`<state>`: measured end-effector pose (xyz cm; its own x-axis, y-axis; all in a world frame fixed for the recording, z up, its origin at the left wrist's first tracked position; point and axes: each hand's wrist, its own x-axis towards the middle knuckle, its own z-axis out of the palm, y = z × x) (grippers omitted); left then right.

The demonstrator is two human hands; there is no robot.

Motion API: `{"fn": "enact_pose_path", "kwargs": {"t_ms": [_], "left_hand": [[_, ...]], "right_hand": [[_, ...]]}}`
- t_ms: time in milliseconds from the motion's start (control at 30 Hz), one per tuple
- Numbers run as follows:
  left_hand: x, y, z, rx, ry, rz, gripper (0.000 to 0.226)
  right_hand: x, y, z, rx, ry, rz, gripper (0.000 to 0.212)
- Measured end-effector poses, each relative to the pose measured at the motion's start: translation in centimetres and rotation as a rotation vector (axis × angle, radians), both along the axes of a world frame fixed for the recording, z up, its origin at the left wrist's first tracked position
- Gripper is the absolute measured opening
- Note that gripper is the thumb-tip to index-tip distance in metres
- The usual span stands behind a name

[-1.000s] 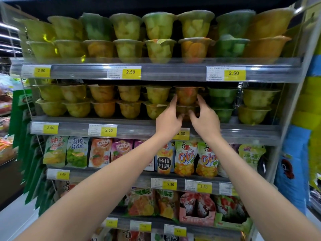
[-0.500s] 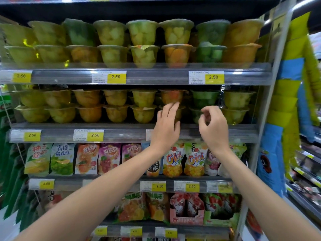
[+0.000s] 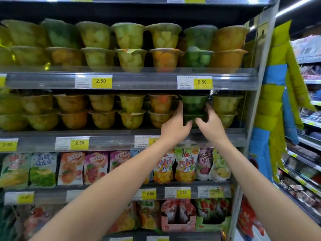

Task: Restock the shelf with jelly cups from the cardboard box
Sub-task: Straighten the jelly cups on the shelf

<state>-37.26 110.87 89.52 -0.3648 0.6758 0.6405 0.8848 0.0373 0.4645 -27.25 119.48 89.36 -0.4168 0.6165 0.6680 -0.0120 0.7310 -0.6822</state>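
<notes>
Your L hand (image 3: 175, 126) & R hand (image 3: 211, 126) clasp the two stacked green jelly cups (image 3: 193, 106) btwn them on the mid shelf (image 3: 111, 136). Fingers run up the sides, thumbs curl onto the lower cup's front. They sit btwn the orange cup stack (image 3: 160, 108) & the yellow cup stack (image 3: 225, 106), near the shelf's right end

Price tags, snack pouches and hangings about the display
Yellow paper price tags marked 2.50 (image 3: 202, 82) sit just above the fingers (image 3: 180, 110); glossy fruit-printed soft pouches (image 3: 185, 164) stand in a row below them, red and green printed cartons (image 3: 178, 216) lower still, and blue-and-yellow hanging pieces (image 3: 276, 94) well off to their right
</notes>
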Motion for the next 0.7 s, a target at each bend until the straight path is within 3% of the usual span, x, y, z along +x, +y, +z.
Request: {"fn": "enact_pose_path", "kwargs": {"t_ms": [467, 700], "left_hand": [[0.17, 0.36, -0.92, 0.086, 0.02, 0.122, 0.072], [0.02, 0.5, -0.67, 0.034, 0.06, 0.143, 0.071]], "right_hand": [[0.36, 0.53, -0.76, 0.093, 0.092, -0.021, 0.053], [-0.49, 0.78, -0.64, 0.191, 0.031, -0.124, 0.044]]}}
